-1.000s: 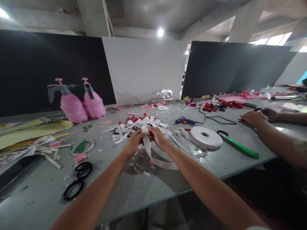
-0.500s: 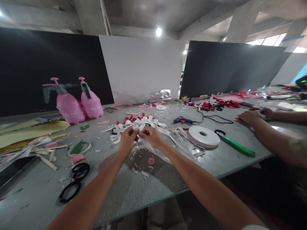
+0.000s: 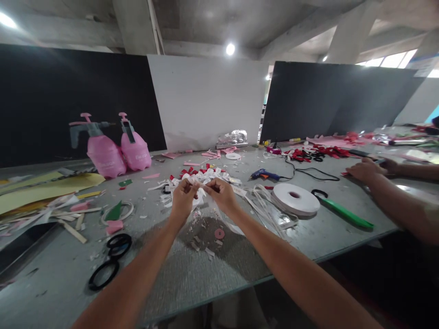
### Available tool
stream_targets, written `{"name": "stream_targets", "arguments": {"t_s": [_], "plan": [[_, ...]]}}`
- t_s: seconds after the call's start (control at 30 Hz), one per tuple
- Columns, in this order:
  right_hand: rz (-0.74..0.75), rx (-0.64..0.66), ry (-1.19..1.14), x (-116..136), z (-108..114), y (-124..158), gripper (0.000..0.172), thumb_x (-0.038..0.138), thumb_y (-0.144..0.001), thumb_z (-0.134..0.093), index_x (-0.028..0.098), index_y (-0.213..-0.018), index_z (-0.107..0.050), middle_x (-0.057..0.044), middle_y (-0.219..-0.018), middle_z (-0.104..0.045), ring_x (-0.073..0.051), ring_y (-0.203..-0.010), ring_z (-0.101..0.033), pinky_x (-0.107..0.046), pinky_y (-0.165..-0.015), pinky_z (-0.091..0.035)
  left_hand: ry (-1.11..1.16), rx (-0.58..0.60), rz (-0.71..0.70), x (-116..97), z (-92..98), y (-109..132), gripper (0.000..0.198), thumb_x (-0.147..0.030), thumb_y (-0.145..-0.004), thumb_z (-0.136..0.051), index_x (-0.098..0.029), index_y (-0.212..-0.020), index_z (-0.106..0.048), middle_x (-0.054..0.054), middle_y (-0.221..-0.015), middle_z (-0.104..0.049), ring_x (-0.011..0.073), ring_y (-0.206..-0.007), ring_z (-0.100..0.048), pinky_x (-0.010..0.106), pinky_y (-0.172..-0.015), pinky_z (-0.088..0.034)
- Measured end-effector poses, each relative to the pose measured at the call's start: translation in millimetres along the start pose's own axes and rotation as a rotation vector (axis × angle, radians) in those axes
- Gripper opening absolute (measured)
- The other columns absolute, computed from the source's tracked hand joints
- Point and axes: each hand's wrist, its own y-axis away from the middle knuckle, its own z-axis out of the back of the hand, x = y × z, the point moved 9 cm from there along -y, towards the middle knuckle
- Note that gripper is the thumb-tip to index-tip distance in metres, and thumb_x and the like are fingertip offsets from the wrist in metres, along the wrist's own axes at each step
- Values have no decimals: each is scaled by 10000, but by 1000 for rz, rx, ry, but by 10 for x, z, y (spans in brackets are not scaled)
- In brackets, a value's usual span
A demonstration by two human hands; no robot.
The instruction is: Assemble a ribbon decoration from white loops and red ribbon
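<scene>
Over the middle of the table, my left hand and my right hand are close together, fingertips pinched on a white ribbon. Part of the ribbon is hidden behind the fingers. A white strip trails down by my right wrist. Just beyond my hands lies a pile of white ribbon bows, with red ribbon pieces along its far side. To the right of my right hand rests a large roll of white ribbon, with loose ribbon lengths beside it.
Black scissors lie at the left front. Two pink spray bottles stand at the back left. A blue glue gun with its black cord and a green-sleeved tool lie to the right. Another person's hands work at the far right.
My fingertips have shifted slightly on the white ribbon, and my hands are a little further apart. The whole view has swung slightly left.
</scene>
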Motion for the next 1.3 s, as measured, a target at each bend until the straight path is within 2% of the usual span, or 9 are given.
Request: {"name": "stream_targets", "arguments": {"t_s": [0.1,0.2,0.3,0.4,0.5,0.73,0.93,1.13,1.3], "plan": [[109,2,157,100,111,0,220,403,-817,-621,196,-756,-583,15,-643,-535,-126,-590,-462,-251,-578,-351,-20,-182,-94,-135,281,-10,305,-472,-787,-643,-203,-804,-501,-44,-638,-473,98,-542,-451,224,-553,-377],[190,15,250,184,188,-9,167,356,-853,-586,200,-813,-633,-17,-748,-594,-141,-650,-513,-260,-628,-399,-187,-354,-293,-417,494,69,286,-419,-804,-644,-210,-958,-523,20,-877,-559,139,-745,-528,252,-679,-414],[267,43,278,256,186,-16,157,297,-879,-548,210,-881,-678,-56,-887,-631,-166,-774,-570,-272,-688,-437,-355,-134,-387,-519,258,79,231,-403,-863,-565,-207,-974,-616,73,-1048,-620,199,-973,-552,302,-858,-400],[331,69,290,297,145,-7,138,245,-868,-565,212,-880,-699,-58,-870,-636,-185,-850,-578,-301,-773,-447,-306,143,-179,-229,-43,47,353,-469,-890,-473,-190,-850,-686,79,-912,-681,216,-887,-592,322,-834,-408],[359,68,335,301,125,6,130,209,-844,-581,211,-861,-710,-59,-863,-622,-197,-880,-564,-329,-822,-437,-194,313,33,64,-258,77,384,-535,-784,-581,-166,-728,-672,51,-730,-655,184,-717,-573,292,-720,-414],[359,36,411,323,129,35,260,130,-787,-532,183,-993,-681,-53,-882,-592,-175,-805,-538,-294,-754,-440,-64,218,131,168,-168,81,325,-471,-672,-709,-164,-740,-629,-17,-642,-580,114,-602,-497,223,-596,-384],[310,101,473,206,52,26,151,249,-838,-600,163,-882,-716,-46,-767,-666,-149,-686,-571,-259,-693,-439,-237,264,43,201,-186,69,324,-449,-722,-642,-146,-833,-676,0,-675,-615,117,-597,-514,219,-565,-381],[256,167,593,58,10,1,175,210,-827,-611,182,-936,-745,-52,-828,-729,-143,-699,-622,-236,-702,-442,-527,229,-110,95,-186,115,308,-395,-811,-561,-155,-924,-718,22,-736,-668,120,-584,-514,237,-576,-388],[210,216,634,36,-30,9,161,194,-782,-611,187,-883,-737,-28,-762,-714,-138,-682,-625,-218,-663,-418,-559,262,-162,105,-213,139,252,-301,-842,-520,-192,-944,-723,25,-813,-692,135,-644,-571,242,-613,-418]]}}
